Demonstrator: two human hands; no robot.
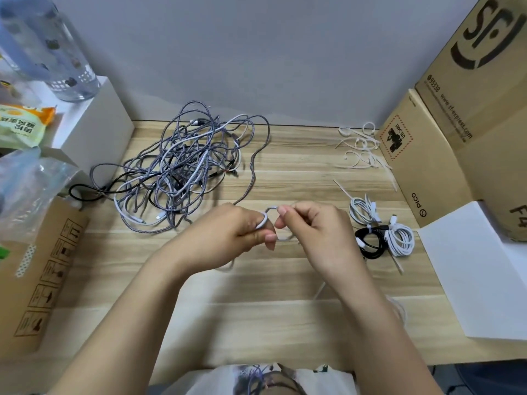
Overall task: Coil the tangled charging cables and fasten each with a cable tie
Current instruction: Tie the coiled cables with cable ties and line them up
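both left hand [242, 232] and right hand [310, 223] pinching a light, springy braided cable [271, 209], best gripped at the loop crossing.

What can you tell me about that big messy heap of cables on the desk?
The tangled cable pile lies on the wooden desk, left of centre near the back wall. It is a loose knot of many looping cords: mostly grey braided ones, some white, at least one black. A few plug ends poke out. One grey strand runs from it toward the hands; whether it is the cable they hold is unclear. Neither hand touches the heap itself.
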